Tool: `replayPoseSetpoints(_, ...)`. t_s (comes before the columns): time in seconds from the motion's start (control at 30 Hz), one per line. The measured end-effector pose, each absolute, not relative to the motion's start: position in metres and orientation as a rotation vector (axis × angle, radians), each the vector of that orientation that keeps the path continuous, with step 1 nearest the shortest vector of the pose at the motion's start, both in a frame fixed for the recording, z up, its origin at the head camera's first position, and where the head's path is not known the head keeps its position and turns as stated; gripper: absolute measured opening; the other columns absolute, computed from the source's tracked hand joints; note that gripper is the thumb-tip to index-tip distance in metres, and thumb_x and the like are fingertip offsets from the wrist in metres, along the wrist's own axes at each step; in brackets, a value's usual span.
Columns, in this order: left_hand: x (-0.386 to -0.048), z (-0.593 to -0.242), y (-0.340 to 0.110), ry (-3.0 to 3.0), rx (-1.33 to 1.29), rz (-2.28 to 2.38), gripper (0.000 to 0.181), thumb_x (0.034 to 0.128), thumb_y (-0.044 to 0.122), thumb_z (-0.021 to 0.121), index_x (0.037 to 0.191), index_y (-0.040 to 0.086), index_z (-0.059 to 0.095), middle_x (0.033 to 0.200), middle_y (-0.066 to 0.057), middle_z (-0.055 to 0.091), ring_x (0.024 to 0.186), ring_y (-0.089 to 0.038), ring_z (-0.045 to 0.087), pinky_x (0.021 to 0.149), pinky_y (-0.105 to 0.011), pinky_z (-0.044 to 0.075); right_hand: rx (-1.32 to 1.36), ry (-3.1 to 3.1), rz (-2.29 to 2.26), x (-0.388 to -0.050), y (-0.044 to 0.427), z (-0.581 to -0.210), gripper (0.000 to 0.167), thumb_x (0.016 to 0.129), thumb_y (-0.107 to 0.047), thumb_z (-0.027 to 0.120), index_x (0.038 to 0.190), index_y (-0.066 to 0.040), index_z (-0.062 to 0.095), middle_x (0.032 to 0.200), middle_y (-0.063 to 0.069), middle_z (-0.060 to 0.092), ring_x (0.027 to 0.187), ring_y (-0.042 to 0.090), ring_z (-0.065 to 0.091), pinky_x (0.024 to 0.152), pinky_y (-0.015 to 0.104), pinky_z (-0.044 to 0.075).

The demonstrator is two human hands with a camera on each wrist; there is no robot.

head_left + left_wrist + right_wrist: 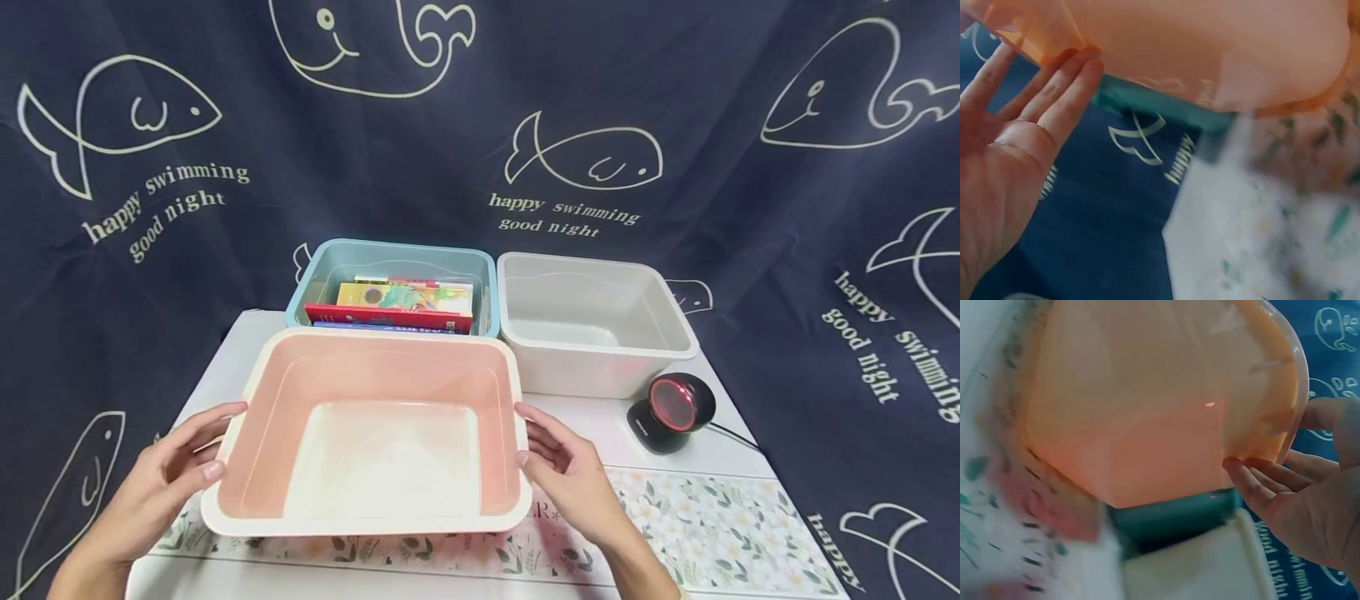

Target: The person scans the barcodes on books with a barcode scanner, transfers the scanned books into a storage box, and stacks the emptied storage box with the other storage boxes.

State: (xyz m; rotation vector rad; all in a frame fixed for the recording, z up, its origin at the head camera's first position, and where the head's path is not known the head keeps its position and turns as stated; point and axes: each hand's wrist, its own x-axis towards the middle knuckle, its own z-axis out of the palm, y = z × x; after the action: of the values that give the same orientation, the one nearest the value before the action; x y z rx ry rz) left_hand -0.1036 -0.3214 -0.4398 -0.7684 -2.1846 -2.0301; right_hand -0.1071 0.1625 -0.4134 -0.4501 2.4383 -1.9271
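Note:
A pink plastic bin (382, 450) with a pale rim is at the front of the table, its opening facing me. My left hand (165, 479) holds its left end, thumb at the rim and fingers against the outer wall. At the opposite end, my right hand (570, 471) grips the rim the same way. The left wrist view shows the fingertips (1092, 65) touching the outside of the bin (1210, 44). In the right wrist view, fingers (1244, 481) reach under the rim. Whether the bin's base touches the table cannot be told.
Behind it stands a blue bin (420, 260) holding several books, a red one (390, 317) among them. A light grey bin (577, 371) is to its right. A black scanner-like device (671, 410) with a glowing red ring and cable sits at right, beyond a floral mat (712, 517).

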Motion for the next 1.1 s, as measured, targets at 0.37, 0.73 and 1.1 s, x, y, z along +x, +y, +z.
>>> replayPoseSetpoints(0.37, -0.092, -0.371, -0.261, -2.151, -0.706, -1.946, 0.061, 0.0884, -0.024, 0.056, 0.147, -0.013, 0.043, 0.145, -0.004, 0.061, 0.120, -0.008, 0.067, 0.096, -0.017, 0.054, -0.625, 2.562, -1.974, -0.106, 0.219, -0.355, 0.051, 0.096, 0.012, 0.059, 0.145, 0.005, 0.053, 0.127, 0.000, 0.074, 0.110, 0.010, 0.073, 0.089, 0.025, 0.059)
replayPoseSetpoints(0.73, -0.122, -0.327, -0.176, -2.108, -0.750, -1.974, 0.056, 0.0931, -0.008, 0.065, 0.147, 0.003, 0.053, 0.132, -0.015, 0.066, 0.111, -0.015, 0.071, 0.095, -0.023, 0.057, -0.909, 1.912, -2.500, -0.123, 0.296, -0.316, 0.053, 0.096, 0.026, 0.024, 0.148, 0.022, 0.034, 0.125, 0.026, 0.071, 0.103, 0.028, 0.076, 0.073, 0.037, 0.063)
replayPoseSetpoints(1.1, -0.166, -0.303, -0.118, -2.117, -0.722, -1.936, 0.053, 0.0912, 0.012, 0.072, 0.142, 0.016, 0.060, 0.130, -0.011, 0.068, 0.111, -0.024, 0.071, 0.097, -0.025, 0.056, -0.748, 1.829, -2.579, -0.146, 0.344, -0.290, 0.052, 0.102, 0.017, 0.022, 0.149, 0.012, 0.044, 0.116, 0.021, 0.075, 0.089, 0.026, 0.079, 0.065, 0.033, 0.063)
